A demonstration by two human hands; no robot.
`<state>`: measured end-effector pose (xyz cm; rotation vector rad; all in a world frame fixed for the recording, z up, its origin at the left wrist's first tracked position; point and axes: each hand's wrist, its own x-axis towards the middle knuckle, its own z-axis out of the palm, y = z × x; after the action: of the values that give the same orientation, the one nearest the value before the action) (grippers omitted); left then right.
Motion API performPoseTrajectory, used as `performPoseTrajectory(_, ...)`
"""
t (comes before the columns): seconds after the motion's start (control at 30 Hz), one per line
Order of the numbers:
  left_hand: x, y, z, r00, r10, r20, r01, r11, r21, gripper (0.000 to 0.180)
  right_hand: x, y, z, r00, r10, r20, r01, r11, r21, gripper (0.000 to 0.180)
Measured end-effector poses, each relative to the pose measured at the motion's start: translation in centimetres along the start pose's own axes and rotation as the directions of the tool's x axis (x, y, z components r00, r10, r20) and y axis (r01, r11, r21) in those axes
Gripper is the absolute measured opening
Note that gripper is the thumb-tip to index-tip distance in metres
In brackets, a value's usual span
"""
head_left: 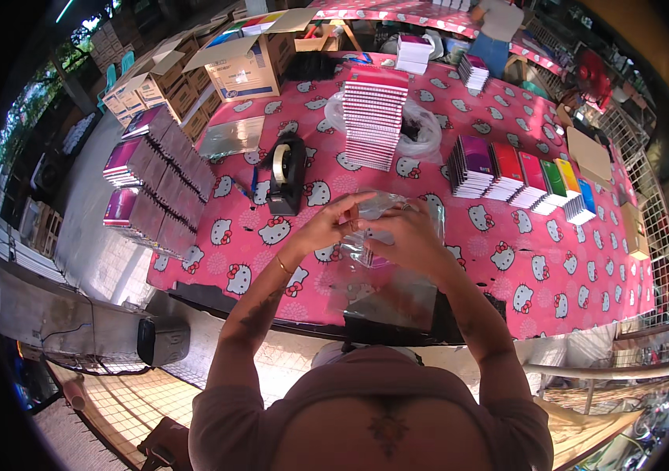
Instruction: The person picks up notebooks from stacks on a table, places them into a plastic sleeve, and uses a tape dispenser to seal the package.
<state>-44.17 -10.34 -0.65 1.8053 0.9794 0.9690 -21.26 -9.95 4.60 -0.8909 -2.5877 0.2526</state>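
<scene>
A clear plastic bag (385, 294) lies at the table's front edge and rises up under my hands. Something white and purplish-pink shows through it beneath my palms, mostly hidden, so its kind is unclear. My left hand (328, 228) is closed in a pinch on the bag's plastic. Close beside it, my right hand (406, 238) bends its fingers over the plastic and grips it too. Just beyond my left hand stands a black tape dispenser (287, 177) with a roll of tape. A tall stack of notebooks (376, 118) rises beyond both hands.
Stacked purple notebooks (146, 192) fill the table's left edge. Shorter stacks of coloured booklets (511, 177) stand to the right. Flat clear plastic sleeves (232, 137) lie near an open cardboard box (246, 67). A person (497, 27) stands by the far table.
</scene>
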Motion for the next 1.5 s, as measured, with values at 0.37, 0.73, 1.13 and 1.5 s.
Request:
performPoseTrajectory(0.37,1.6,-0.1,0.7,0.991,0.124,-0.042,-0.114,0.975,0.191,0.018,-6.5,9.2,1.6,0.974,0.226,0.024,-0.218,0.901,0.375,0.066)
performPoseTrajectory(0.73,4.3,-1.4,6.8,0.957,0.124,-0.263,-0.02,0.931,0.365,0.071,-6.2,10.2,6.5,0.979,-0.17,-0.11,0.201,0.875,0.441,0.048)
performPoseTrajectory(1.13,1.6,0.3,5.5,0.93,-0.363,-0.061,0.36,0.931,-0.065,0.064,-2.4,14.3,6.8,0.954,0.052,0.296,-0.275,0.544,0.793,0.061)
performPoseTrajectory(1.5,-1.1,0.6,6.8,0.987,0.154,-0.055,-0.081,0.751,0.656,0.038,-4.2,8.9,4.5,0.979,-0.141,-0.149,0.195,0.863,0.467,0.015)
